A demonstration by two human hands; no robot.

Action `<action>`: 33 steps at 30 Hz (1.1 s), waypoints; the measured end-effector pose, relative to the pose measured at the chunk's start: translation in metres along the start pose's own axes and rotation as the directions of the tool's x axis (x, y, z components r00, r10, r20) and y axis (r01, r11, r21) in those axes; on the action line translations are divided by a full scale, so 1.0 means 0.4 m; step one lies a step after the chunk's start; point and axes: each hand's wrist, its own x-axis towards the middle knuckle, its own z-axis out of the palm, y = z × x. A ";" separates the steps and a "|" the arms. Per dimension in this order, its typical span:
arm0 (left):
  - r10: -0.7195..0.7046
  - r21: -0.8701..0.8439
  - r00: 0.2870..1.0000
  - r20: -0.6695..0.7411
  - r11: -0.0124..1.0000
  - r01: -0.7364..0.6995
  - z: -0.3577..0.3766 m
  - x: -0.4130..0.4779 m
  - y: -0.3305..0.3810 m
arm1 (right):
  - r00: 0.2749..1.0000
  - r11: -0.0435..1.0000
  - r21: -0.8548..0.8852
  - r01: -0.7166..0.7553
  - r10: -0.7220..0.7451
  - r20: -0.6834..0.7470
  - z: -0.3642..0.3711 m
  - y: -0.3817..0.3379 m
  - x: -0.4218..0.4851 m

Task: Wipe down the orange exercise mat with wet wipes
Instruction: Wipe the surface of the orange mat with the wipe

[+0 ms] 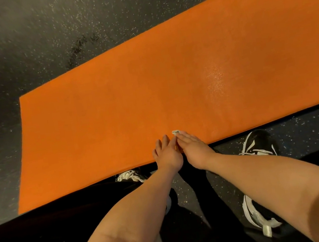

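At the near edge of the orange exercise mat, both hands were planted side by side, touching. The right hand was laid flat, fingers straight and together, pressing a wet wipe onto the mat. Only a small pale corner of the wipe was seen past the fingertips; the rest was hidden under the palm. The flat palm was judged to spread pressure over the whole wipe.

The left hand was set flat just to the left, fingers straight and slightly spread, nothing gripped. Whether any wipe lay under it could not be told. It was likely placed there as a brace or for extra push.

The mat was laid flat on the speckled rubber floor, running from near left to far right. A glossy patch was seen right of centre, probably damp from wiping. The black shoes were kept off the mat, just near of its edge, presumably so that the surface wasn't trodden on. The left end looked dull and was judged not yet wiped.
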 end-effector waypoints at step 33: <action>-0.054 -0.020 0.984 -0.169 0.998 0.051 -0.026 0.059 -0.025 | 1.000 1.000 0.019 -0.016 0.015 0.015 -0.018 0.006 0.100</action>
